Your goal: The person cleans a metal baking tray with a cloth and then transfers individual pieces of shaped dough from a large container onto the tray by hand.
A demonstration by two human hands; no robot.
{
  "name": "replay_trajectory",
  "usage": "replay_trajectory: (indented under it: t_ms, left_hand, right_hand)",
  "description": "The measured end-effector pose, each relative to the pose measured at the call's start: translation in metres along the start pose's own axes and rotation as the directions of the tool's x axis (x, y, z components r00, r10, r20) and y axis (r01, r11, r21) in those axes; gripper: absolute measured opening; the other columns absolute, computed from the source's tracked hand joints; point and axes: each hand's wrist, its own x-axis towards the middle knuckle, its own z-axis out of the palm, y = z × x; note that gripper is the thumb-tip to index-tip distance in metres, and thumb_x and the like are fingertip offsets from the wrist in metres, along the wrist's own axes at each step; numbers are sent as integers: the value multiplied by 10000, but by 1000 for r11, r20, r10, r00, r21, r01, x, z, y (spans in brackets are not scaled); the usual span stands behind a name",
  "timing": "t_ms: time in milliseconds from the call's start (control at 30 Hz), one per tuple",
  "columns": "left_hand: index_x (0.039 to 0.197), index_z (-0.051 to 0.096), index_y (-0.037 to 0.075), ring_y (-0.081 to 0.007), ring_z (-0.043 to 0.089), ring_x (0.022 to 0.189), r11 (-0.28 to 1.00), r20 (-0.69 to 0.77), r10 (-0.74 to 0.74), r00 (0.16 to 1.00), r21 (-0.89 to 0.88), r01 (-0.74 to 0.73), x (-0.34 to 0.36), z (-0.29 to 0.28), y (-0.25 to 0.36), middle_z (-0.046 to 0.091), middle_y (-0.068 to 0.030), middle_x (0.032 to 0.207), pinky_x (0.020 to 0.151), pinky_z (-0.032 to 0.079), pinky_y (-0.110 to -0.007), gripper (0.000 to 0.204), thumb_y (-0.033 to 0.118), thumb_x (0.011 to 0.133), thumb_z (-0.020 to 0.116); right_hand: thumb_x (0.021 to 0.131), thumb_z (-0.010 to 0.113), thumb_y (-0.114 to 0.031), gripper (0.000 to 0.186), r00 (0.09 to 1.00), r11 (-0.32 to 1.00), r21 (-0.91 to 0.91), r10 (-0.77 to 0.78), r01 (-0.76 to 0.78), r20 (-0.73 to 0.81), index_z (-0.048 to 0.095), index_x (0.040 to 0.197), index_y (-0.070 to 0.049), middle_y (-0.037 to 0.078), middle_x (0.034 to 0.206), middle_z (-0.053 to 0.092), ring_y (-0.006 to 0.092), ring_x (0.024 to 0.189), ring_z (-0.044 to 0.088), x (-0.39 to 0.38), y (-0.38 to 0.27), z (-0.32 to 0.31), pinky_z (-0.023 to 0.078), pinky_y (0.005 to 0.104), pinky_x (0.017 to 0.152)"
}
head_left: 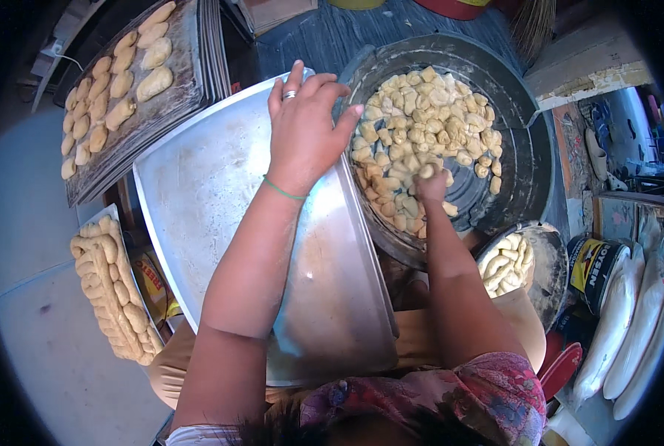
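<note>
Dough (454, 111) touches curled right hand (432, 183); tray (205, 171), spread left (306, 123).

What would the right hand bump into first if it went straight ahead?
Most likely the dough pieces just beyond the right hand, inside the dark basin; their exact height is unclear.

Right hand (431, 185): fingers unclear (among dough pieces (451, 123)) | red tub (454, 8): cut by top edge | broom (534, 26): likewise

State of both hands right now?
Left hand: open, fingers spread, at the metal tray's edge.
Right hand: among dough pieces; grip can't be told.
</note>
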Motion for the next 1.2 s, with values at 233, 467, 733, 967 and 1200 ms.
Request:
replay_trajectory:
  t_ms: [233, 467, 733, 967, 1200]
  left_hand:
    - [949, 669, 83, -343, 377, 1279, 981, -56, -42, 998, -189, 30, 9, 5, 2, 624, -82, 1097, 1079, 170, -464, 240, 283, 830, 608]
    - [952, 654, 19, -230, 571, 1033, 518, 3, -444, 896, -816, 259, 1, 3, -25, 655, -97, 964, 960, 371, -331, 279, 281, 873, 598]
    - [1134, 536, -58, -333, 531, 1124, -276, 315, -104, 943, -920, 277, -7, -45, -106, 565, -237, 1158, 1053, 345, -460, 494, 390, 958, 425]
    - [1182, 513, -51, -339, 518, 1142, -368, 287, 38, 957, -886, 280, -4, -43, -105, 552, -234, 1190, 1060, 331, -467, 481, 359, 988, 352]
    - [1222, 468, -59, -323, 489, 1183, -395, 332, 115, 936, -849, 350, 1, -46, -99, 514, -251, 1237, 1087, 304, -455, 472, 334, 996, 337]
  right_hand:
    - [642, 742, -43, 483, 942, 712, 686, 110, 148, -317, 563, 1089, -5, 118, 994, 592, 261, 837, 598, 31, 16, -36, 484, 361, 747]
    - [729, 628, 43, 506, 990, -82, 996, -139, -46, 34, 456, 1205, 17, 137, 1108, 581, 258, 969, 610, -49, -138, -126, 511, 362, 857]
    - [601, 785, -256, 538, 423, 471, 658, -872, 588, 246, 591, 1080, -108, 132, 1149, 539, 300, 1085, 521, -170, -256, -164, 448, 400, 897]
    - [695, 744, -363, 523, 216, 290, 586, -957, 757, 194, 611, 1150, -140, 146, 1255, 481, 306, 1118, 500, -171, -258, -184, 374, 419, 998]
    - [691, 755, -452, 757, 970, 799, 595, -69, -85, 231, 499, 1263, -27, 158, 1207, 573, 279, 1114, 549, 7, -97, -131, 454, 394, 899]
